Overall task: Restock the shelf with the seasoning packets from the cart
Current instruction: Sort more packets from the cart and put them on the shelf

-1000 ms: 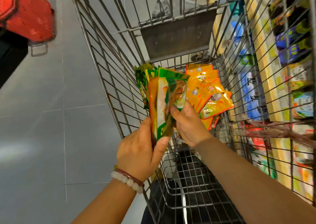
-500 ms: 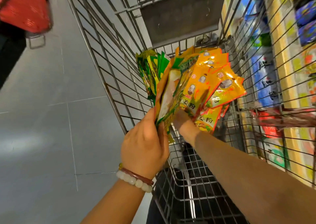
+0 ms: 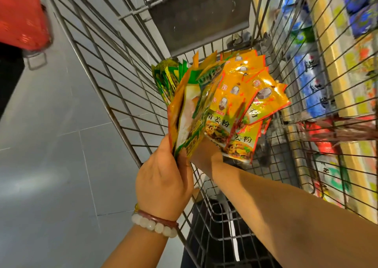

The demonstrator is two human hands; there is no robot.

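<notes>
My left hand [image 3: 163, 182] grips the lower edge of a fanned stack of seasoning packets [image 3: 221, 112], thumb on the near face and fingers curled round the far side, holding the stack upright above the inside of the wire cart [image 3: 114, 95]. My right hand [image 3: 204, 155] sits under the yellow packets on the right of the fan; the packets cover its fingers, so I cannot tell whether they are spread or pinching. The near packets are green and orange, the far ones yellow with red trim. More green packets [image 3: 165, 77] stand behind the stack against the cart's left wall. The shelf [image 3: 331, 67], stocked with blue and yellow goods, lies beyond the cart's right wall. A bead bracelet [image 3: 155, 225] circles my left wrist. A red basket [image 3: 22, 15] shows at upper left over the grey floor [image 3: 51, 165].
</notes>
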